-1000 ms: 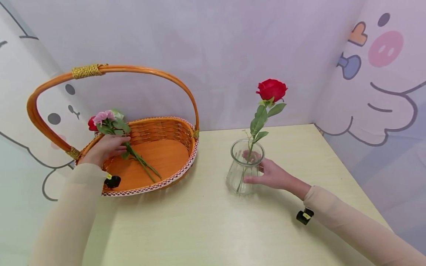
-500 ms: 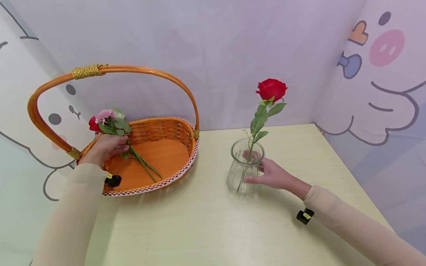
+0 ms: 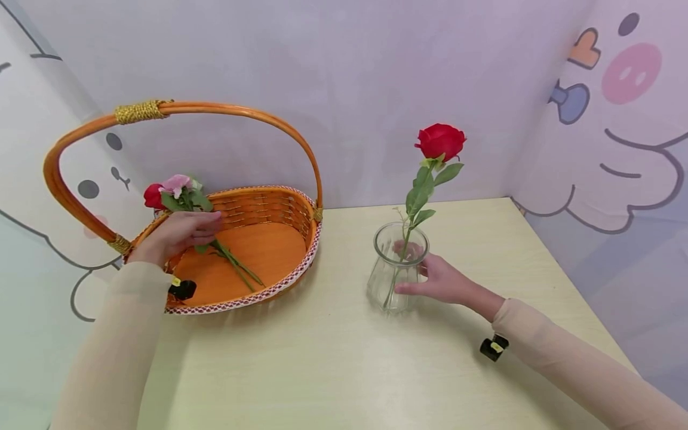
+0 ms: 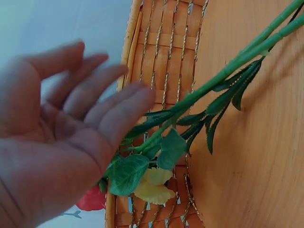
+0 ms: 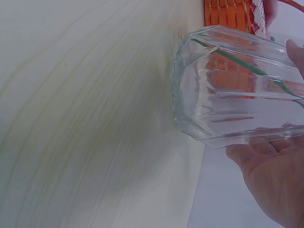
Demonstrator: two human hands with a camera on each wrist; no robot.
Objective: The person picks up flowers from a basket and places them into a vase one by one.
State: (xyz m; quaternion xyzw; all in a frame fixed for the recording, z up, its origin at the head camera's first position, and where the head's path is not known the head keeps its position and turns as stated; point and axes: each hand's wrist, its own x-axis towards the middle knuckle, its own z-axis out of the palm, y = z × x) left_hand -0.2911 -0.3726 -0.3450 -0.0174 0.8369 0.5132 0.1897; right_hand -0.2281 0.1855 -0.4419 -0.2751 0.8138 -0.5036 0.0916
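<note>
My left hand hovers over the left side of the orange woven basket. In the left wrist view its fingers are spread loosely and hold nothing. Beside it lie several artificial flowers, with a red bloom, a pink bloom and a yellowish bloom. Their green stems slant across the basket floor. My right hand grips the clear glass vase from the right side, thumb and fingers round its body. A single red rose stands tilted in the vase.
The basket's tall arched handle rises over the flowers and the left arm. Everything stands on a pale wooden table. A printed cloth backdrop hangs behind and at both sides.
My left hand has shifted slightly right and up over the stems, its fingers straighter. The blooms beside it have moved a little. My right hand and the vase stay put.
</note>
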